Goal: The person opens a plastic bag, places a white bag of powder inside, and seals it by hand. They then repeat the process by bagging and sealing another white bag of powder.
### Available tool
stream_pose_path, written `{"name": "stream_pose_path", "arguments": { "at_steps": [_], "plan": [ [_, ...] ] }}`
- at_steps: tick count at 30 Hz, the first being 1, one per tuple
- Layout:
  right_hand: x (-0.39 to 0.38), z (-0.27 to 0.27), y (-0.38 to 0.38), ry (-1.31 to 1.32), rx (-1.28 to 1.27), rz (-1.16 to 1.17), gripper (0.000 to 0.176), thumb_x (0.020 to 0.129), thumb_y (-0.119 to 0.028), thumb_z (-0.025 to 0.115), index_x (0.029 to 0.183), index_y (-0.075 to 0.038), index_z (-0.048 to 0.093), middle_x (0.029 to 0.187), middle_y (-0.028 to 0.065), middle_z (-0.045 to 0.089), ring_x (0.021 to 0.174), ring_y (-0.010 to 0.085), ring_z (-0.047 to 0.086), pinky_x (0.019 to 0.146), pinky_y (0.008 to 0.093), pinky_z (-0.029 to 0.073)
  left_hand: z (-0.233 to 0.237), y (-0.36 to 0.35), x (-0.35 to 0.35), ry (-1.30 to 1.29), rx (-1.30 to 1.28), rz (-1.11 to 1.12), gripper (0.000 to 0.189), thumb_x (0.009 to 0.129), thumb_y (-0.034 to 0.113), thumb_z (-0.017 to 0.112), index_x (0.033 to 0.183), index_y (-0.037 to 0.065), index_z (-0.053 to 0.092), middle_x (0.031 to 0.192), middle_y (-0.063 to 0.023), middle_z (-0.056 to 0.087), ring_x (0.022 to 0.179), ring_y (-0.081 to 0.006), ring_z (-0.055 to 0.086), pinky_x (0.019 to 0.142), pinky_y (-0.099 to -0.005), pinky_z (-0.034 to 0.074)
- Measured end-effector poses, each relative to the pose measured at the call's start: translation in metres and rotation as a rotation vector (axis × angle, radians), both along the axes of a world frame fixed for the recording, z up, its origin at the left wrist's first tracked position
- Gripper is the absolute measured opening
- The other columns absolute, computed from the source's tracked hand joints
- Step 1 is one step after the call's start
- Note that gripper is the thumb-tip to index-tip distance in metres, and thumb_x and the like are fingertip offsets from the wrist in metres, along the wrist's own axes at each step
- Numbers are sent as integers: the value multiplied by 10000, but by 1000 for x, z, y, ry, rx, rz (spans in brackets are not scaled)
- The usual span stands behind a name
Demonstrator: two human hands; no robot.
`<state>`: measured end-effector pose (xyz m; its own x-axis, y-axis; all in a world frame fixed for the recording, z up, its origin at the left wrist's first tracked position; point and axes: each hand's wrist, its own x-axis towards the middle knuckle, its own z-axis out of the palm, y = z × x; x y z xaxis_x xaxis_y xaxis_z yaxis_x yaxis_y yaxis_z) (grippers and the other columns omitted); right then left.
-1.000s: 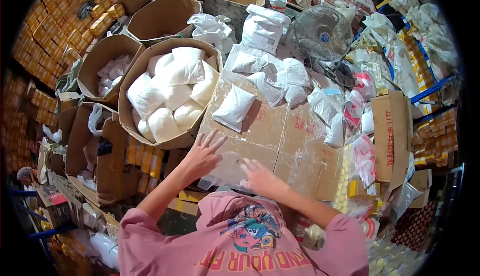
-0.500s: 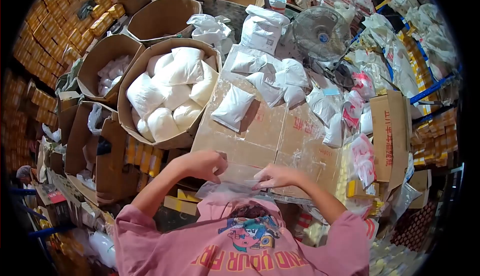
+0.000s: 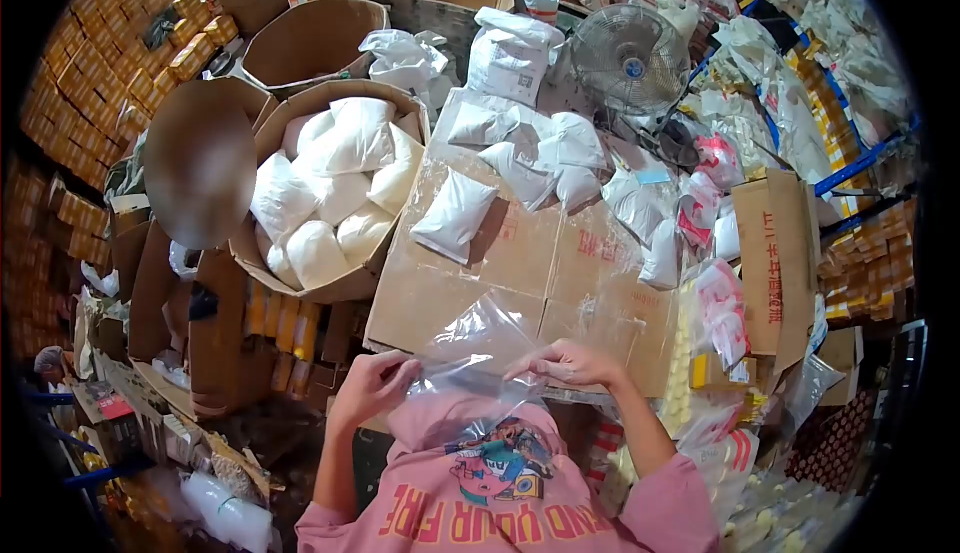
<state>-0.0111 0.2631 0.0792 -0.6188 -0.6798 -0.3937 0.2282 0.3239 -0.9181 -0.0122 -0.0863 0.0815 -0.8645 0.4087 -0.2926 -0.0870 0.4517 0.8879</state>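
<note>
A clear plastic bag [image 3: 465, 371] is stretched between my two hands at the near edge of the cardboard-covered surface, in front of my pink shirt. My left hand [image 3: 378, 385] pinches the bag's left side with bent fingers. On the opposite side, my right hand [image 3: 565, 363] grips the bag between thumb and fingers. The bag looks flat, and one corner points up over the cardboard [image 3: 600, 325]. Beyond my hands lies a filled white packet [image 3: 454, 215], with several similar packets [image 3: 522, 175] behind it.
Left of the cardboard stands a large carton [image 3: 418, 198] heaped with filled white bags [image 3: 345, 143]. A fan [image 3: 630, 61] and an upright white sack [image 3: 508, 58] stand at the back. A tall carton [image 3: 775, 263] and pink-white packets [image 3: 720, 303] are at right. A blurred patch covers part of the left side.
My left hand has moved down and left, and the plastic bag is now spread more widely, its corner raised over the cardboard. My right hand has shifted slightly. A blurred patch has appeared at left.
</note>
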Motion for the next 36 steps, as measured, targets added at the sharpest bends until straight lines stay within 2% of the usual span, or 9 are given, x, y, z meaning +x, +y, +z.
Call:
{"name": "stream_pose_path", "arguments": {
  "at_steps": [6, 12, 16, 19, 23, 26, 29, 32, 36],
  "plan": [
    [6, -21, -9, -44, -11, -50, 377, 984, -406, 522, 1138, -107, 693, 1044, 43, 695, 860, 122, 597, 771, 309, 496, -27, -10, 24, -150, 153, 247, 183, 901, 146, 651, 912, -36, 660, 672, -8, 593, 624, -69, 528, 588, -225, 449],
    [-28, -4, -50, 17, -20, 124, 405, 962, -395, 553, 897, -20, 690, 820, 98, 653, 808, 179, 603, 758, 331, 470, 20, 17, -32, 240, 133, -111, 575, 751, 288, 807, 1245, 95, 585, 1419, -168, 426, 1285, -321, 425, 1045, -421, 378],
    [-58, -7, -76, 59, -61, 300, 425, 944, -389, 590, 824, 12, 662, 768, 78, 622, 745, 178, 568, 696, 338, 446, 8, 16, -103, 253, 95, -574, 451, 738, 354, 810, 1042, 53, 667, 1426, -173, 421, 1372, -374, 291, 1102, -487, 299],
    [-77, -19, -79, -14, -106, 296, 331, 931, -306, 632, 909, 23, 661, 772, 84, 589, 787, 193, 569, 752, 342, 457, -14, 5, -137, -164, 400, -553, 356, 765, 314, 794, 726, 16, 602, 1186, -153, 610, 1188, -336, 499, 1010, -424, 376],
    [-78, -77, -74, -262, -330, -194, 287, 917, -285, 660, 818, -16, 645, 715, 6, 583, 632, 89, 516, 570, 256, 417, -115, -6, -146, -294, 1146, -96, 215, 801, 174, 745, 693, 83, 583, 742, -52, 587, 806, -199, 540, 735, -320, 435],
    [-74, -159, -85, -595, -384, -707, 172, 941, -227, 628, 881, -65, 626, 649, -15, 541, 520, 27, 438, 426, 203, 309, -180, -7, -146, -529, 740, 235, 237, 902, 201, 668, 742, 84, 539, 690, 15, 526, 619, -64, 458, 541, -221, 346],
    [-91, -263, -111, -367, -169, -1087, 172, 953, -229, 606, 936, -58, 616, 631, -33, 515, 529, 22, 444, 445, 204, 321, -262, 33, -164, -442, 348, 558, 229, 975, 253, 577, 843, 68, 546, 628, 41, 480, 527, -40, 426, 463, -221, 309],
    [-117, -359, -122, -46, 275, -1213, 265, 937, -281, 611, 994, -27, 560, 685, 87, 607, 571, 241, 579, 522, 338, 436, -328, 62, -197, -190, 312, 698, 256, 1001, 239, 515, 1137, 24, 489, 598, 21, 441, 471, -54, 397, 417, -239, 307],
    [-169, -379, -122, 185, 554, -1115, 368, 918, -311, 640, 1032, 22, 535, 710, 156, 619, 640, 277, 633, 607, 379, 483, -365, 80, -255, -143, 133, 817, 429, 999, 318, 492, 1224, -47, 483, 847, -97, 637, 629, -137, 588, 587, -285, 495]
  ]
}}
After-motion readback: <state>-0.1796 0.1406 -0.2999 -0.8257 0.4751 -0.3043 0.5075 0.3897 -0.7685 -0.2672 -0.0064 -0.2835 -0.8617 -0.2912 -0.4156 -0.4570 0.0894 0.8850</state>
